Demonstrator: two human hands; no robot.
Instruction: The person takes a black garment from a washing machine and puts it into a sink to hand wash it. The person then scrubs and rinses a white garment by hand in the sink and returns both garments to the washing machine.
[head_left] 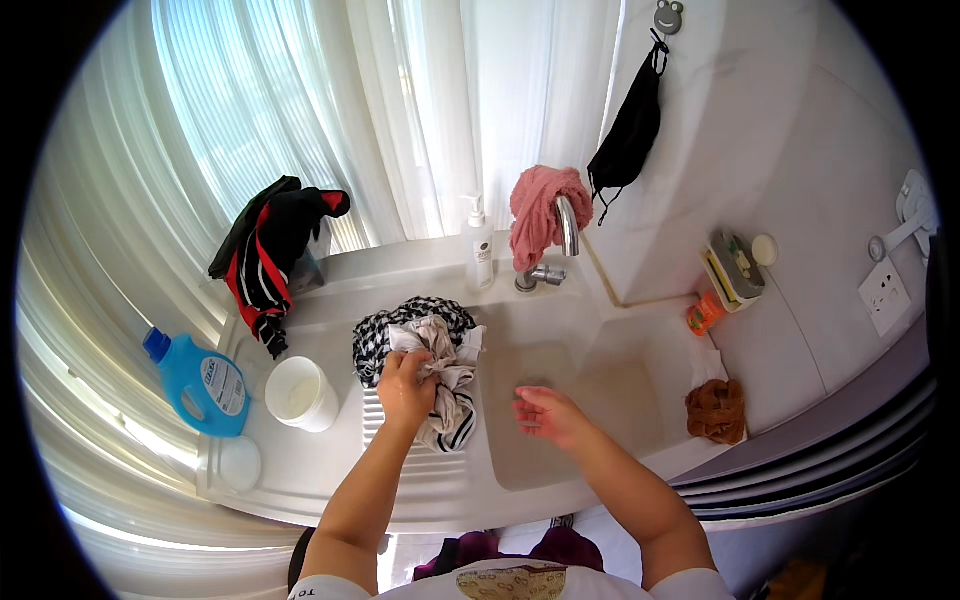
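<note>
My left hand (408,388) is closed on a bunched cream cloth (448,372) that lies over the washboard part of the sink. Under and behind that cloth is a black-and-white checked cloth (372,340). A piece with dark stripes (458,428) shows at the near side of the heap. My right hand (548,416) hovers over the basin (600,385) with its fingers stretched out and nothing in them. The basin seems to hold some water. Bare ridges of the washboard (425,470) show in front of the heap.
To the left stand a white tub (302,395) and a blue detergent bottle (208,385). Dark red-trimmed clothing (275,245) is piled behind them. A pump bottle (479,245) stands near the faucet (568,226), which has a pink towel (545,205) over it. A brown cloth (715,410) lies on the right rim.
</note>
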